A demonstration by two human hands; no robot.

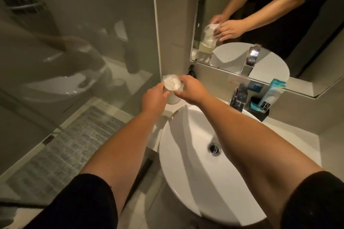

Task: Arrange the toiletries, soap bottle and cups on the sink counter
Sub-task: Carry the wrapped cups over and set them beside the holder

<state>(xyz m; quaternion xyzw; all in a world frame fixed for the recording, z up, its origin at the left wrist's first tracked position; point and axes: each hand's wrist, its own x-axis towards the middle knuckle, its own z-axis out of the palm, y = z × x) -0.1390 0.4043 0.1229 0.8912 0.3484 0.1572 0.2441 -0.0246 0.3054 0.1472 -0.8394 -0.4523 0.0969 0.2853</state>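
A plastic-wrapped glass cup [172, 84] stands at the back left corner of the sink counter [290, 132]. My left hand [153, 98] grips its left side and my right hand [191, 89] pinches its right side near the rim. Behind my right hand the black pump top of a soap bottle [191, 69] shows; its body is hidden. At the back right a black holder [260, 112] contains teal-and-white toiletry packets [273, 91].
The round white basin [195, 154] fills the middle, with a chrome faucet [237, 100] behind it. A mirror [260, 24] hangs above and reflects my hands and the cup. A glass shower panel [74, 42] stands to the left, over a grey mat [65, 145].
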